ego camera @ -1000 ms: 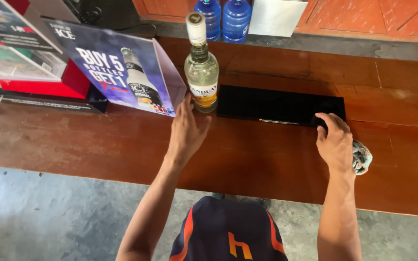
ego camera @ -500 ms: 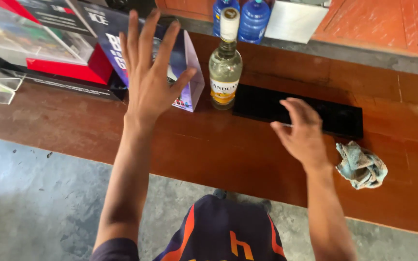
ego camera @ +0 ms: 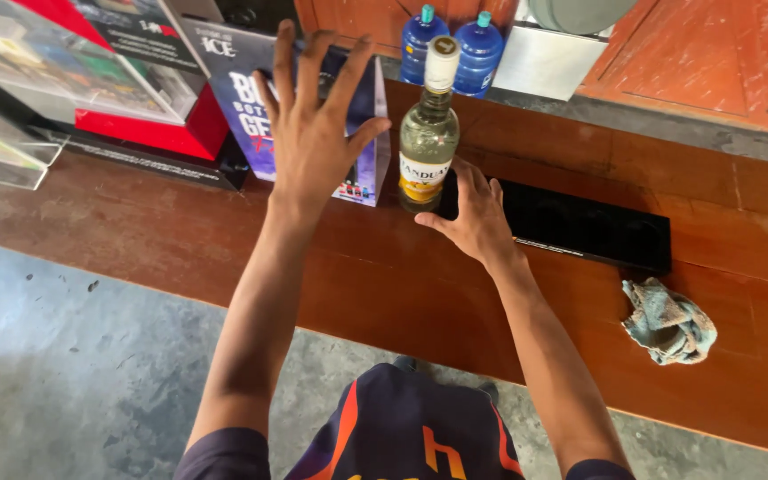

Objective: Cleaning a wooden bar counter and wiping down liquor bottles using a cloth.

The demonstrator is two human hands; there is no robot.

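**Two hands at a bottle on a wooden counter**

A long reddish-brown wooden counter (ego camera: 224, 240) is seen from above, with a grey concrete floor (ego camera: 55, 356) below its near edge. At the far left, a clear plastic display stand (ego camera: 11, 151) is set beside a red and black box (ego camera: 148, 133). Next to these, a folded purple card stand (ego camera: 362, 142) is placed upright on the wood.

The left hand (ego camera: 313, 133) is raised in front of the card stand, palm away from the camera, with the fingers spread wide and nothing held; whether the card is touched cannot be told.

Just right of the card, a clear glass bottle (ego camera: 427, 142) with a pale cap and a yellow label is stood upright at the left end of a flat black mat (ego camera: 597, 231). Behind it, beyond the counter's far edge, two blue water jugs (ego camera: 451, 44) are lined up beside a metal box (ego camera: 544, 58).

The right hand (ego camera: 473, 218) is laid at the base of the bottle, on its right side, with the fingers loosely open and curved toward the glass; the bottle is not clasped. Whether the fingertips meet the glass cannot be told.

Further right, well apart from the hand, a crumpled pale blue cloth (ego camera: 668, 320) is left on the wood, near the mat's right end.
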